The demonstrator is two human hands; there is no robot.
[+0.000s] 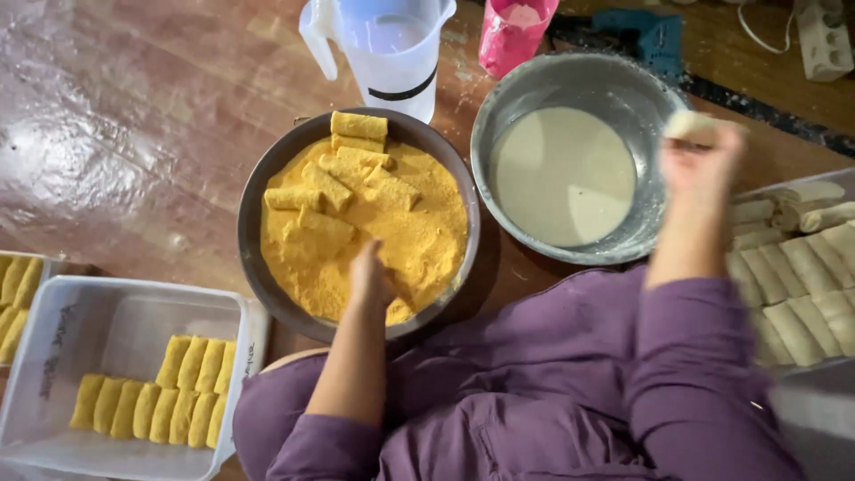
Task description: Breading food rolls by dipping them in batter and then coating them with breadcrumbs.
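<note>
Glossy reddish-brown floor (134,134) fills the background, catching the light, and the person in purple sleeves works low over it. Down the middle, the left hand (370,276) is sunk into the yellow breadcrumbs (427,240) of a round dark pan (254,200) — fingers pressed down into the crumbs, bunched together; whether they grip anything under the surface cannot be told. Beyond the hand, several crumb-coated rolls (325,187) lie across the far half of the pan, one at the far rim, the others just beside each other and partly overlapping.

Over on the right, the right hand (699,165) is raised at the edge of a steel bowl (570,76) — fingers curled around a pale uncoated roll (690,125), which sits at the fingertips above the bowl's right rim. That hand is blurred. Inside the bowl lies a pool of pale batter (561,174).

At the right edge, a tray of pale rolls (802,285) lies in rows, just past the right forearm. At lower left, a clear plastic container (116,312) holds two rows of coated yellow rolls (160,401), and a second container (18,285) with more coated rolls pokes in at the left edge. Along the top stand a clear measuring jug (392,49) and a pink cup (512,31), both just beyond the pan and bowl.
</note>
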